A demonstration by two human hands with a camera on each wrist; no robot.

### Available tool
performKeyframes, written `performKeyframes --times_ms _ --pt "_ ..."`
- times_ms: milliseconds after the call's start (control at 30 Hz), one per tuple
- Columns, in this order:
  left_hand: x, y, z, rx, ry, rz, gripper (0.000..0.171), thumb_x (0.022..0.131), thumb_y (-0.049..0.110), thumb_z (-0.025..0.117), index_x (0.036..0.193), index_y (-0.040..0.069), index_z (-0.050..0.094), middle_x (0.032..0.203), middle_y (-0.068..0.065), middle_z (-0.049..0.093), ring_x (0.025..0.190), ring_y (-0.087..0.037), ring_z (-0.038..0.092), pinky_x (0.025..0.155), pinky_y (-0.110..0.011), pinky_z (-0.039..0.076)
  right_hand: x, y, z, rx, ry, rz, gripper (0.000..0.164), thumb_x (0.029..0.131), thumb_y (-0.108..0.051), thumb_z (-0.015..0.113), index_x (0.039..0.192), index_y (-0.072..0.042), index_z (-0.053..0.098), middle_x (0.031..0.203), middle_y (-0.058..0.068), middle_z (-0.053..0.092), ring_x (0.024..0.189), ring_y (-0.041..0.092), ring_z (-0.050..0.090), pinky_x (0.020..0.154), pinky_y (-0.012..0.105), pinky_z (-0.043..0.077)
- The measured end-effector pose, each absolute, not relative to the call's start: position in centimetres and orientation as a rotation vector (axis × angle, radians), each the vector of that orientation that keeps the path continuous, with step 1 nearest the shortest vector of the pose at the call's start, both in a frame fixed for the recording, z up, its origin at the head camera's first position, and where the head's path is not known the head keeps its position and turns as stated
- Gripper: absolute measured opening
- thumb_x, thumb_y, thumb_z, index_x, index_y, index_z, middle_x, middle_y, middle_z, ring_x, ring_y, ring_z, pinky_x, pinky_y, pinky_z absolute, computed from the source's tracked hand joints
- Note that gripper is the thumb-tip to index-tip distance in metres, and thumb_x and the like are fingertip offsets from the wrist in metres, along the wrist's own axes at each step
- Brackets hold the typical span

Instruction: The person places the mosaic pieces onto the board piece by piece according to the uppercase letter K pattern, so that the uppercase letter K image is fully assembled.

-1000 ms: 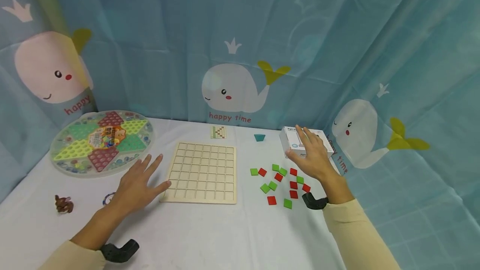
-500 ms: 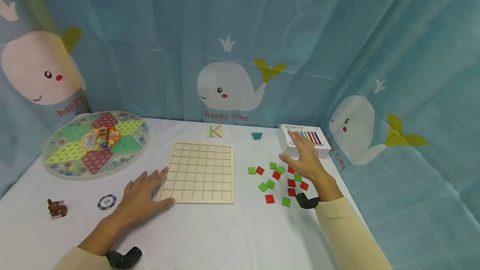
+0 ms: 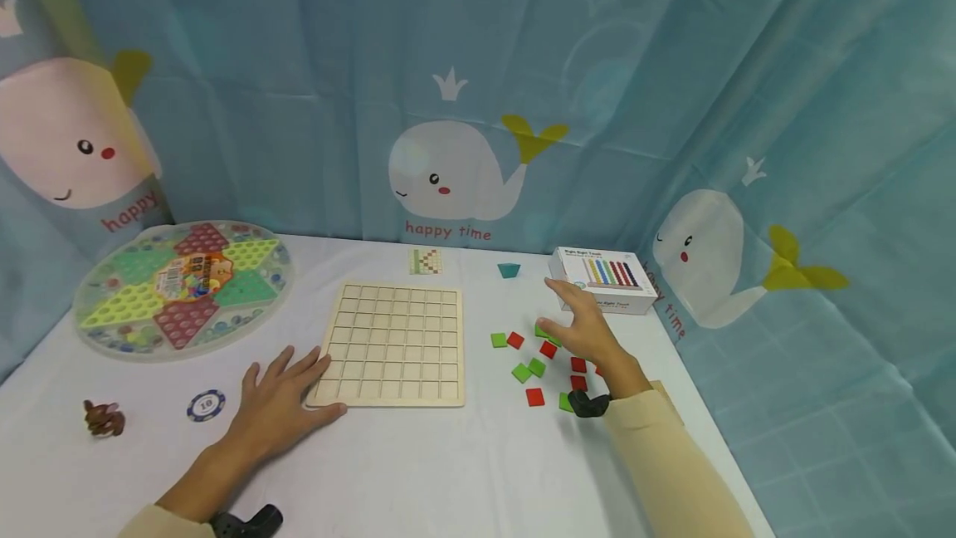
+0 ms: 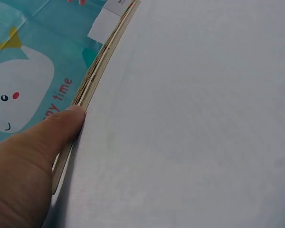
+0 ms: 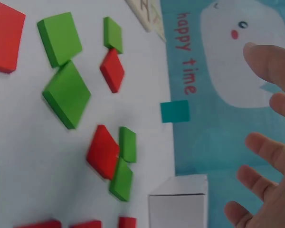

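A square wooden grid board (image 3: 396, 347) lies at the middle of the table. My left hand (image 3: 280, 413) is at its left side, fingers spread along the edge and thumb at the near left corner. In the left wrist view the thumb touches the side of the board (image 4: 102, 64). My right hand (image 3: 590, 335) hovers over the scattered small square tiles, its fingers apart and holding nothing. Among them are a red tile (image 3: 534, 397) and a green tile (image 3: 499, 340); some are hidden under the hand and wrist. The right wrist view shows the spread fingers (image 5: 270, 152) beyond the tiles.
Behind the right hand stands a white box (image 3: 605, 276) with a coloured picture. A teal piece (image 3: 509, 271) and a small pattern card (image 3: 425, 261) lie at the back. Leftward are a round Chinese checkers board (image 3: 187, 289), a poker chip (image 3: 206, 405) and a brown animal figurine (image 3: 104, 419).
My left hand has lowered to the board's left edge, uncovering the poker chip. My right hand has moved left, off the box and over the tiles. The view has shifted slightly.
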State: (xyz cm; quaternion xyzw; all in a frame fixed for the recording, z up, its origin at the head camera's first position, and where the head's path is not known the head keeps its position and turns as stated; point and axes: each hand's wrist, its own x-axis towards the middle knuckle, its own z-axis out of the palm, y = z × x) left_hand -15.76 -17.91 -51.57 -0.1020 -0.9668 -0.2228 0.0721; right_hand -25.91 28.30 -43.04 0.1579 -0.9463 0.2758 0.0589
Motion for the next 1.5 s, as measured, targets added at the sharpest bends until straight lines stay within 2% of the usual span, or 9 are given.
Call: performKeyframes --times_ms 533,867,1167,1367,1500 --pt "-15.9 -17.4 -52.3 -0.287 -2.826 -0.635 0.093 0.07 0.077 0.064 0.126 0.002 0.063 0.135 -0.019 0.053 0.133 -0.045 0.029 0.099 -0.074 0.003 -27.6 25.9 -45.8 0.558 -2.978 0.83 0.058 0.087 -0.029 0.073 0.141 -0.023 0.052 0.146 0.005 0.043 0.134 0.028 0.032 0.104 0.059 0.031" --pt "-16.9 -18.4 -52.3 -0.419 -2.773 -0.739 0.071 0.075 0.059 0.074 0.12 0.005 0.067 0.134 -0.019 0.054 0.129 -0.046 0.034 0.095 -0.074 0.013 -28.0 24.3 -46.7 0.557 -3.046 0.884 0.052 0.087 -0.024 0.074 0.136 -0.017 0.057 0.143 0.002 0.047 0.129 0.027 0.034 0.105 0.054 0.029" --pt "-17.6 -19.4 -51.8 -0.508 -2.828 -0.778 0.068 0.076 0.061 0.072 0.122 0.012 0.068 0.143 -0.015 0.047 0.134 -0.044 0.027 0.1 -0.07 0.01 -28.5 23.3 -47.7 0.487 -3.18 0.719 0.051 0.085 -0.029 0.075 0.133 -0.028 0.06 0.145 -0.001 0.045 0.132 0.025 0.032 0.105 0.052 0.029" --pt "-17.7 -19.7 -52.2 -0.571 -2.819 -0.773 0.063 0.077 0.061 0.071 0.12 0.015 0.07 0.144 -0.014 0.046 0.134 -0.044 0.028 0.101 -0.069 0.01 -28.4 23.2 -48.0 0.493 -3.227 0.573 0.049 0.086 -0.03 0.074 0.133 -0.03 0.06 0.145 -0.001 0.044 0.131 0.025 0.034 0.105 0.049 0.03" --pt "-17.7 -19.6 -52.6 -0.595 -2.813 -0.764 0.062 0.077 0.061 0.07 0.12 0.016 0.07 0.144 -0.013 0.046 0.135 -0.044 0.028 0.101 -0.068 0.01 -28.2 23.3 -48.2 0.477 -3.231 0.563 0.041 0.086 -0.029 0.074 0.126 -0.029 0.065 0.143 -0.001 0.045 0.129 0.027 0.036 0.104 0.05 0.031"
